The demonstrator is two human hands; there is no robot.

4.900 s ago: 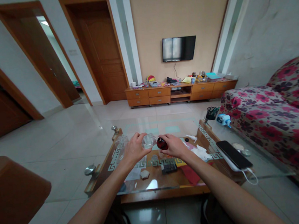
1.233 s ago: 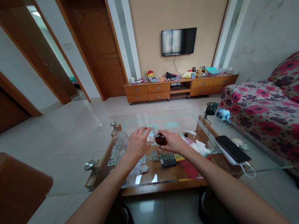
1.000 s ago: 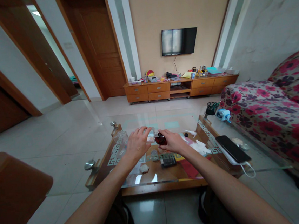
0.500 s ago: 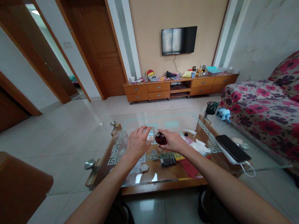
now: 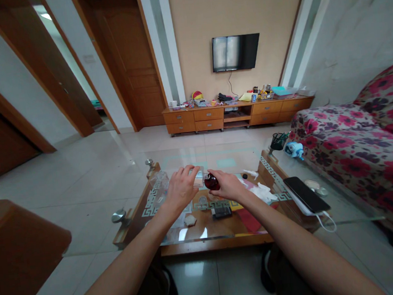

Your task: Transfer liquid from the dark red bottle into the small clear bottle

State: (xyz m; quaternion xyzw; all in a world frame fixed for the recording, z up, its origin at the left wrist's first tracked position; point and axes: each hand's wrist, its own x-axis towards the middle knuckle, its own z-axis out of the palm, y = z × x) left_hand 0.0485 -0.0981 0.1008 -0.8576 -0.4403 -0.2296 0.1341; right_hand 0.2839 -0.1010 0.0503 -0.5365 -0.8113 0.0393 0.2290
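Above the glass coffee table [image 5: 327,209], both hands meet over its middle. Left hand [image 5: 181,190] is closed around a small clear container [image 5: 198,180], fingers wrapped over its top. Right hand [image 5: 227,186] grips a small dark red bottle [image 5: 211,182], tipped on its side with its mouth toward the clear container; the two vessels touch or nearly touch, and the exact junction is too small to resolve. Whether liquid is passing cannot be told.

Risk assessment: the mouths appear narrow, so a slight misalignment would likely send dark liquid onto the glass top. White tissues [image 5: 260,193] lie just beside the right hand and could be stained, or could serve for mopping. A black phone [image 5: 306,194] rests on a white power bank at the table's right edge, well apart from the hands, with a cable hanging over the rim; a swinging right elbow could catch it. Both vessels are held in the air, so a loosened grip would probably drop them onto glass.
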